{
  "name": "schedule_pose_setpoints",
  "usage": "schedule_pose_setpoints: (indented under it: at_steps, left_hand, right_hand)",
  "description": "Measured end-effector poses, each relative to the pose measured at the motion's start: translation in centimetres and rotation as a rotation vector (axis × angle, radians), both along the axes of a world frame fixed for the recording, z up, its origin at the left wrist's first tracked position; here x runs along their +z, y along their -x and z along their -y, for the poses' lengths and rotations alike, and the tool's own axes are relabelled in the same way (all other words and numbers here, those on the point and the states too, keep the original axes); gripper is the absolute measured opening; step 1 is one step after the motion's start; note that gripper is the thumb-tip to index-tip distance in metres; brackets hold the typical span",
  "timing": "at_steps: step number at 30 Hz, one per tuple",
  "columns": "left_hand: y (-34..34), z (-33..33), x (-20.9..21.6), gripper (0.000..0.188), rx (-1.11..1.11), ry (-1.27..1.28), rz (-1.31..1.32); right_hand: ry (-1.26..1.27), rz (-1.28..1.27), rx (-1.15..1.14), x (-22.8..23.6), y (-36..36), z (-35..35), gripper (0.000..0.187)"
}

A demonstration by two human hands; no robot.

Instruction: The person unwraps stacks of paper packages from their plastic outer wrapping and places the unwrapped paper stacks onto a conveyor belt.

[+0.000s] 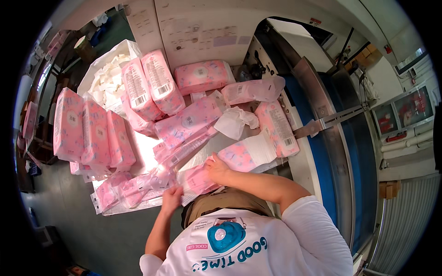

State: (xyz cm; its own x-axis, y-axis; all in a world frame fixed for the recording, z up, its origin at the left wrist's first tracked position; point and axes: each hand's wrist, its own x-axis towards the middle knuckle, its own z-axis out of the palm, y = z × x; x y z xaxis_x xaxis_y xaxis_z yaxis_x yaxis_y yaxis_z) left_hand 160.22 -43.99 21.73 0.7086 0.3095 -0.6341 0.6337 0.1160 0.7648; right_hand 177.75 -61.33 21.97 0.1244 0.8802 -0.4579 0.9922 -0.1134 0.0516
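Note:
Against the table's near edge lies a pink printed plastic wrapper [235, 155], with a white stack of tissues [261, 148] showing at its right end. My right hand [218, 171] rests on the wrapper's left part, its fingers curled onto the film. Close to the wrapper's left end, my left hand [172, 197] is closed, seemingly pinching the film's edge; the fingertips are partly blurred. Flattened pink wrappers [133, 188] lie just left of it. Beyond my hands lie a pink tissue pack [189, 120] and a crumpled white tissue [236, 122].
Full pink packs [95, 131] stand along the table's left side. More packs [159, 83] lean by a white bag [110, 83] of paper scraps. At the right, a machine with a blue belt [317, 156] and a metal arm [329, 122] borders the table.

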Motion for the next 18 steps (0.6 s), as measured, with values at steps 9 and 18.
schedule_pose_setpoints:
  at_steps: [9,18]
  left_hand:
    - [6.6,-10.4,10.2,0.017,0.641,-0.123,0.353]
    - [0.3,-9.0,19.5,0.029,0.504,-0.588,0.929]
  right_hand:
    - [-0.221,0.061,-0.063,-4.3,-0.2,3.1,0.016]
    - [-0.361,-0.291,-0.179,-1.1,-0.3,4.9,0.025]
